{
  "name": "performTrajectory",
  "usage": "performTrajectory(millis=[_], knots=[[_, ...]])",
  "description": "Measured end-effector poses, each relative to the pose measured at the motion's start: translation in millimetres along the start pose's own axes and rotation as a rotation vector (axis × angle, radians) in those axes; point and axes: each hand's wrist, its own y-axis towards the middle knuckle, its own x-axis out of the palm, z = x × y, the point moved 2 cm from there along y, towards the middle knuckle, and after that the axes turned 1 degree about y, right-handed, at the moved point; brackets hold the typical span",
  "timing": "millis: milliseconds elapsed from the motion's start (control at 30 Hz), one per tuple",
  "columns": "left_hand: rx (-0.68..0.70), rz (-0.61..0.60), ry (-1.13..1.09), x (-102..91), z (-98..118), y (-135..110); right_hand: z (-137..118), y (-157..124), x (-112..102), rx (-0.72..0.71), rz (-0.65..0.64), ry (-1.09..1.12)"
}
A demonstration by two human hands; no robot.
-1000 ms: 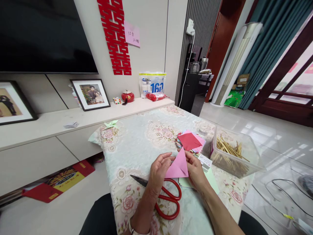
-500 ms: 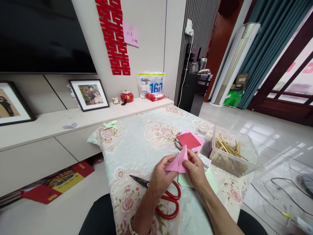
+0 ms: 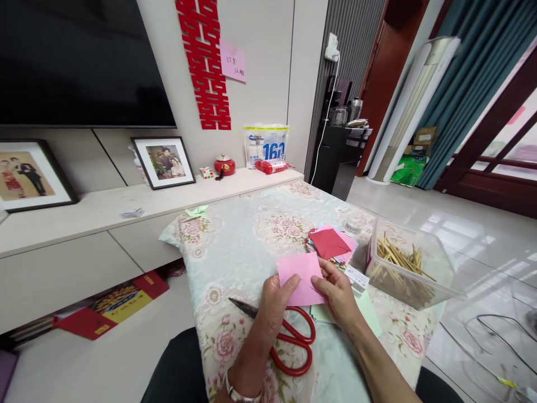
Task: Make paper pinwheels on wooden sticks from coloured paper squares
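The left hand (image 3: 274, 299) and right hand (image 3: 339, 290) pinch a pink paper square (image 3: 304, 272) above the near tabletop (image 3: 239, 252). It is spread open, apparently unshaped; any cuts are too fine to tell. The scissors (image 3: 294, 339) lie unheld, while a green piece (image 3: 197, 211), far left, looks already shaped.

Daylight from the right glares off the floor (image 3: 444, 230).

Plastic bag (image 3: 266, 141), 12 o'clock: blue "160". Pink note (image 3: 233, 60), 11 o'clock: handwritten "35", other characters unclear. Red wall strip (image 3: 205, 62), 11 o'clock: repeated 囍.
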Motion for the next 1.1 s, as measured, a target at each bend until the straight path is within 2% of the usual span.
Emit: performTrajectory(millis=[400, 667, 933, 1100], knots=[[-0.005, 0.01, -0.003, -0.4, 2, -1, -2, -1, 2, -0.003, -0.01, 0.017], [-0.001, -0.068, -0.114, 2.7, -2, 0, -2, 2, -3, -0.022, 0.109, 0.025], [-0.032, -0.088, -0.078, -0.4, 4, 0, -7, 4, -7, -0.052, 0.035, -0.105], [-0.024, 0.06, -0.042, -7.5, -1, 3, -9, 3, -8, -0.076, 0.004, -0.065]])
